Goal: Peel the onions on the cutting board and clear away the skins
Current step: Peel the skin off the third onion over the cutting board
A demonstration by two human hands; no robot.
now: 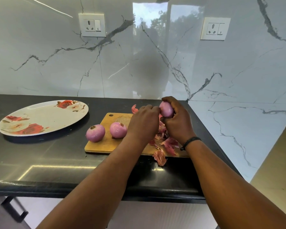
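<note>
Onion (166, 109) in right hand (177, 123), long axis upright

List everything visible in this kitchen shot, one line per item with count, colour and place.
Peeled onions: 2, pinkish purple, at the cutting board's left end, one on its edge.
Held onion: 1, pinkish purple, raised above the board's right end.
Onion skins: loose pile, reddish, on the board's right end, some spilling onto the counter.
Cutting board: 1, tan wood, centre of the counter.
Plate: 1, white with red roses, on the counter left of the board.
Counter: 1, black.
Sockets: 2, white, on the marble wall.
Wristband: 1, black, on the right wrist.
Left hand: fingertips at the held onion.
Right hand: grips the held onion.
</note>
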